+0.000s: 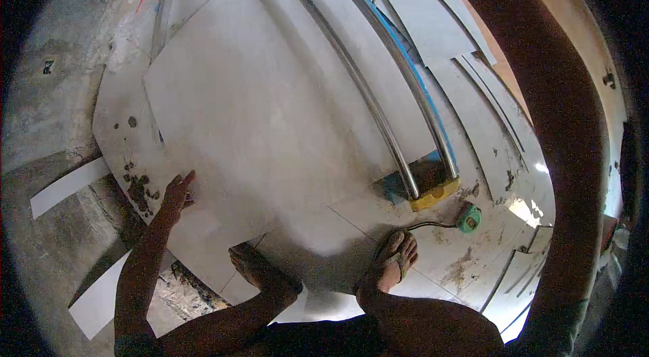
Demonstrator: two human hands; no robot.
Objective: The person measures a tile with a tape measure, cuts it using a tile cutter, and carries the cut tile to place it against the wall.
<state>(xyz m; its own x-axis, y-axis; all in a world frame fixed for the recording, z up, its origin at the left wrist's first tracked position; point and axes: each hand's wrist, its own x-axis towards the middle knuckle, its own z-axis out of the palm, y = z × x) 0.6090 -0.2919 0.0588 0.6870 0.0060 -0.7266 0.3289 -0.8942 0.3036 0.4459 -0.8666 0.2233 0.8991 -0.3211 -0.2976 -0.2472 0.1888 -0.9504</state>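
A large pale tile [250, 86] lies across the floor, its right part under the two metal rails [338, 53] of a tile cutter with a yellow end piece [435, 195]. My left hand [178, 195] rests at the lower left edge of the tile, its fingers stretched out and holding nothing visible. My right arm curves along the right side and over the top of the view. Its hand is near the far end of the cutter, mostly cut off by the frame's top, so its fingers are hidden.
A green tape measure [468, 218] sits right of my bare feet, a dark cord beside it. Cut tiles [433, 15] lie on the right. Two white strips [71, 186] are at the left on rough concrete [47, 113]. Dark stains mark the floor.
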